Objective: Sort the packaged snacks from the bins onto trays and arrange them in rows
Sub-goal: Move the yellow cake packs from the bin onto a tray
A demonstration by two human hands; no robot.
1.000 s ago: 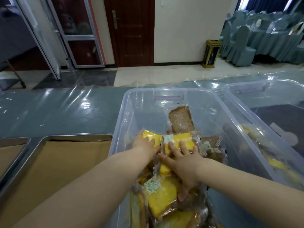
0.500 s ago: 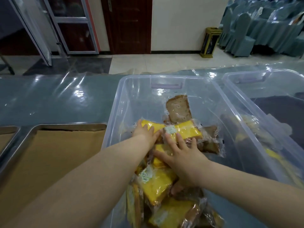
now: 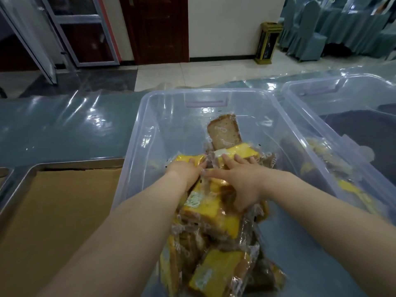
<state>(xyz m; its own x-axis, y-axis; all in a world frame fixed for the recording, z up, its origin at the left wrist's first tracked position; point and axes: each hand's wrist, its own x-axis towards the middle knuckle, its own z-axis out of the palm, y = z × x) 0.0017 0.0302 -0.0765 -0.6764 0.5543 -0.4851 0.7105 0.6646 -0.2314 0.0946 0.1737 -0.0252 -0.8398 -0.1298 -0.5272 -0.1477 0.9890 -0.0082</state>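
Observation:
A clear plastic bin (image 3: 150, 116) holds a heap of wrapped yellow cake slices (image 3: 216, 213) and one brown slice (image 3: 224, 131) at its far end. Both of my hands are inside the bin. My left hand (image 3: 188, 170) curls over a yellow cake packet (image 3: 184, 158) at the pile's left. My right hand (image 3: 237, 183) lies with spread fingers on another yellow cake packet (image 3: 244, 151). Whether either packet is lifted is unclear. A metal tray (image 3: 70, 166) lined with brown paper sits left of the bin.
A second clear bin (image 3: 321, 91) with more yellow packets stands to the right. Another tray's corner (image 3: 5, 172) shows at the far left. Shiny plastic sheeting (image 3: 64, 125) covers the table. Beyond are a dark door, a bin stand and covered chairs.
The view has tilted down, showing more of the pile near me. Both hands stay pressed on the same yellow packets, with my left fingers curled further over its packet.

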